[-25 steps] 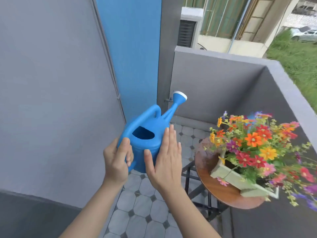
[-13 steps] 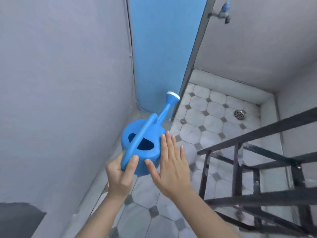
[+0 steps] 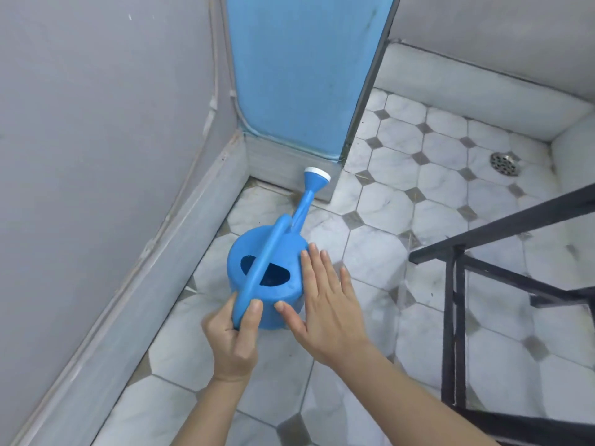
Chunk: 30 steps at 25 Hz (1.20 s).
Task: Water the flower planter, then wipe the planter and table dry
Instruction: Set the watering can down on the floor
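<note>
A blue watering can (image 3: 273, 252) with a white-rimmed rose on its spout is low over the tiled floor near the wall corner, spout pointing away from me. My left hand (image 3: 236, 336) grips the near end of its handle. My right hand (image 3: 325, 304) lies flat, fingers spread, against the can's right side. The flower planter and the tabletop are out of view.
A black metal table frame (image 3: 457, 317) stands at the right. A grey wall (image 3: 96, 156) with a skirting runs along the left, a blue panel (image 3: 302, 75) fills the corner ahead. A round floor drain (image 3: 505, 163) sits at the far right.
The view has tilted down from the planter to the floor. The watering can has come down close to the tiles, with both hands still on it.
</note>
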Each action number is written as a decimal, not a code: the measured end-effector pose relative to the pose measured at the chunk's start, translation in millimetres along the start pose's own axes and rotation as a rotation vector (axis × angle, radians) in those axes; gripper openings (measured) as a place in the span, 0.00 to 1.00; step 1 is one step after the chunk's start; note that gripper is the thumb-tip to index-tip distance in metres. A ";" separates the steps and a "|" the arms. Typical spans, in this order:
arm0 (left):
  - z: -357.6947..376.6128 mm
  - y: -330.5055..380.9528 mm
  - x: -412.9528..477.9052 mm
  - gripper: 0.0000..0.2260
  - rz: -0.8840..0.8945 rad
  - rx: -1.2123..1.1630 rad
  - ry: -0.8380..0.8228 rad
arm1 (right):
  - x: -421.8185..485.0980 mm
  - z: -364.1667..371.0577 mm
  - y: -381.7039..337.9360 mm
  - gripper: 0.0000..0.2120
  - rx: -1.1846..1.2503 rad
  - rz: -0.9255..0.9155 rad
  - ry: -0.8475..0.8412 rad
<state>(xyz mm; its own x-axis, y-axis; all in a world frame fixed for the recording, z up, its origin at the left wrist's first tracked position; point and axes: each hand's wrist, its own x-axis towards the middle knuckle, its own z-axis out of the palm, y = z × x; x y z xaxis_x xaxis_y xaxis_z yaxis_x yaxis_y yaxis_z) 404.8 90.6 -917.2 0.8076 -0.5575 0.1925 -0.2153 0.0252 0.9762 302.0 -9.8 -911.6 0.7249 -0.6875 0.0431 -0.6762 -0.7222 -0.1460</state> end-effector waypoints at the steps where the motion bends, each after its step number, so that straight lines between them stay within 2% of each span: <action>1: 1.7 -7.7 -2.0 0.25 0.020 0.000 0.001 | 0.6 5.7 3.1 0.37 -0.006 -0.008 0.003; 7: 5.4 -33.7 -8.2 0.22 0.153 0.028 -0.010 | 0.2 23.9 7.7 0.37 0.002 -0.041 0.072; 11: -1.8 -36.2 -14.7 0.19 0.174 0.146 -0.039 | -1.3 20.8 6.2 0.38 -0.023 -0.021 -0.015; 13: -13.5 -30.1 -19.2 0.21 0.099 0.277 -0.093 | -4.1 5.6 3.1 0.37 -0.050 0.007 -0.070; 15: -26.7 -9.2 -22.7 0.31 -0.084 0.432 -0.129 | -10.5 -23.9 -3.0 0.37 -0.058 0.040 -0.120; 17: -38.3 41.0 -23.8 0.37 -0.284 0.539 -0.153 | -16.3 -74.5 -12.5 0.36 -0.048 0.041 -0.129; 19: -47.0 107.9 -19.2 0.37 -0.360 0.578 -0.223 | -20.1 -142.8 -26.7 0.36 -0.041 0.052 -0.163; 21: -54.6 183.0 -5.6 0.37 -0.394 0.567 -0.265 | -22.4 -214.0 -42.4 0.37 -0.028 0.064 -0.192; 24: -66.4 305.8 28.0 0.31 -0.420 0.545 -0.263 | -23.1 -329.5 -69.1 0.37 0.012 0.095 -0.184; 27: -76.2 443.2 50.6 0.23 -0.430 0.478 -0.233 | -29.6 -463.6 -95.0 0.40 0.080 0.131 -0.130; 30: -82.8 575.5 64.8 0.22 -0.401 0.434 -0.273 | -44.2 -601.2 -113.0 0.42 0.175 0.217 -0.058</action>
<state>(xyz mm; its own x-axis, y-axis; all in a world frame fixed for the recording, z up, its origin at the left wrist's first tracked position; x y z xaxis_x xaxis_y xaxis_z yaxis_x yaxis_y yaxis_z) 378.6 137.7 -334.7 0.7153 -0.6462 -0.2662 -0.1748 -0.5342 0.8271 267.3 56.1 -302.8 0.5751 -0.8156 -0.0637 -0.7872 -0.5305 -0.3144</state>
